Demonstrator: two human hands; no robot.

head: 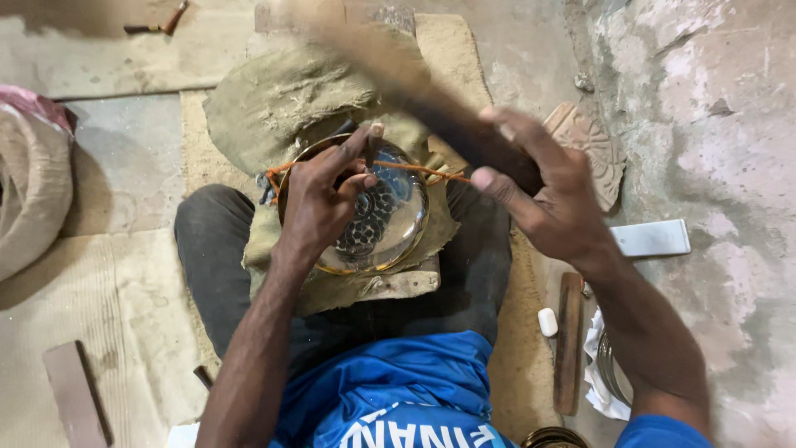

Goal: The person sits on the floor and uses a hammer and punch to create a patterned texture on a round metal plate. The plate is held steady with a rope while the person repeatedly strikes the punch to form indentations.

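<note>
The left hand [319, 195] pinches a punch [373, 143] upright on the plate [390, 224], which lies on burlap [274, 99] over the lap. The right hand [543, 195] clenches a blurred mallet [398, 70] above it.

There is only one view, from a camera on the person's head. It looks almost straight down, very near to the lap. The blue shirt [390, 390] fills the bottom centre of the frame, the forearms come up from the lower edge, and the floor [124, 166] surrounds them.
</note>
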